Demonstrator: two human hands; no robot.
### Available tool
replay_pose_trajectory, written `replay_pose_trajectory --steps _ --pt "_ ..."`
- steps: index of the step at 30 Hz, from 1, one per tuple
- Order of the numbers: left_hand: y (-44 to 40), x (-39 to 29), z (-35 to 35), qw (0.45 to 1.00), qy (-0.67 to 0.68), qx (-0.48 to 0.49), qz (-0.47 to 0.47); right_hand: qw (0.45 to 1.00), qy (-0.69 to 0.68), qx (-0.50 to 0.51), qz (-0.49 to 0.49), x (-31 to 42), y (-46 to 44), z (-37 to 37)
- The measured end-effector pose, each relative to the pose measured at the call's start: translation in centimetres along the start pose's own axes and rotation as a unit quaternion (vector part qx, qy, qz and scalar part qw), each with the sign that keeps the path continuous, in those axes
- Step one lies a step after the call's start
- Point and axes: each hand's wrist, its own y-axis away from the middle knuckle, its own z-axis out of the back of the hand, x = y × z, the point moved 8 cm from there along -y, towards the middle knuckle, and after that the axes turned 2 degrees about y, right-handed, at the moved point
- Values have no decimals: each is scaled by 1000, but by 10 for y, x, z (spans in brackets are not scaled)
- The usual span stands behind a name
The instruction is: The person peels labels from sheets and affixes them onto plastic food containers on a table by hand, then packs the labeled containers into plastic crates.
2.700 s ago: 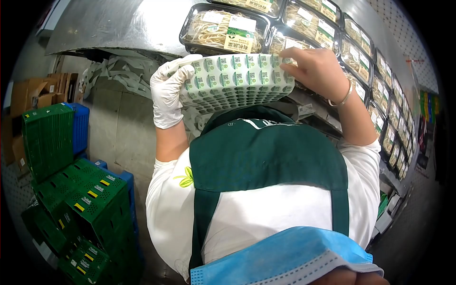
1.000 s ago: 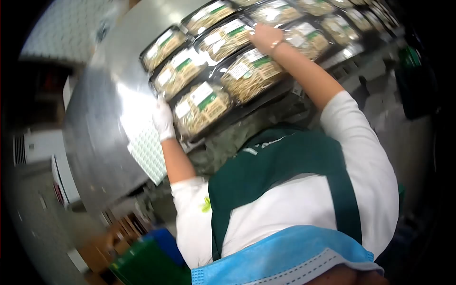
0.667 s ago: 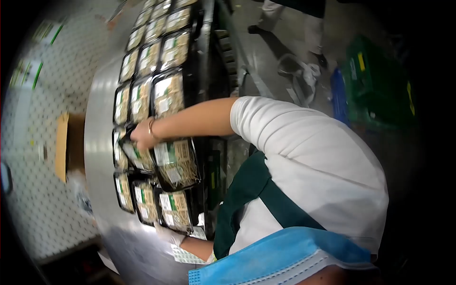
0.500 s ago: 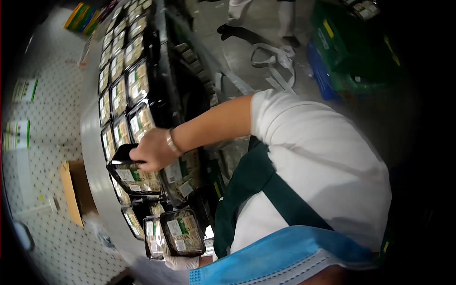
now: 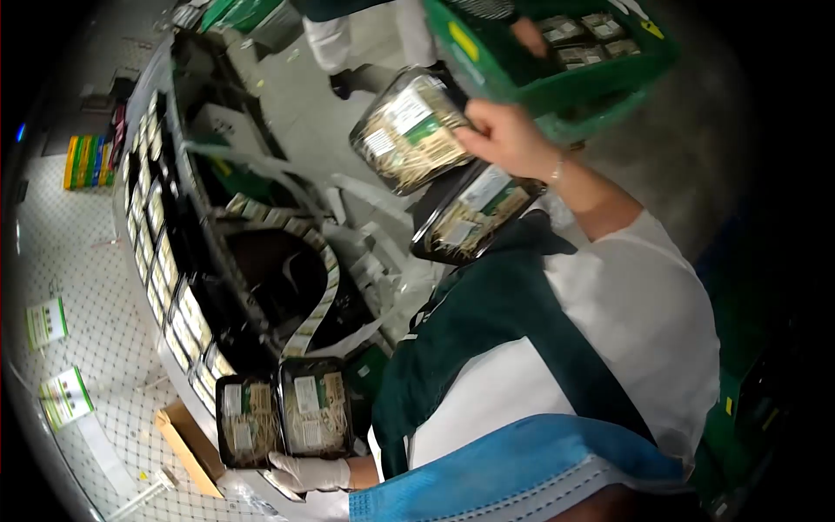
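Since the earlier frame my right hand (image 5: 513, 143) has swung off the table, its fingers pinching two black-tray packs (image 5: 410, 130) near the green crate (image 5: 600, 84). My gloved left hand (image 5: 310, 472) touches the bottom edges of two others (image 5: 315, 411); I can't tell whether it grips. Farther out, rows of packs (image 5: 193, 315) line the table (image 5: 184, 380).

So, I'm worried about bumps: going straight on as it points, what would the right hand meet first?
Beyond the wrapped vegetable tray under its thumb, the right hand probably meets a co-worker's trouser leg, depth unclear.
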Motion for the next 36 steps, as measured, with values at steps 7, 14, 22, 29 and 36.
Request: replay_pose_trajectory --steps 7,14,22,29,36 --pt "184 -282 -147 964 155 199 -88 982 4 -89 -169 -185 12 231" --pt "408 -560 -285 715 399 569 -78 869 89 -349 -339 -244 96 435" --pt "485 -600 -383 640 463 612 -35 843 154 -414 -306 -245 158 496" --pt "453 -623 -265 616 440 639 -132 794 106 -494 -338 -251 179 514" --pt "314 -542 -177 691 544 385 -279 741 113 -579 -321 -211 189 496"
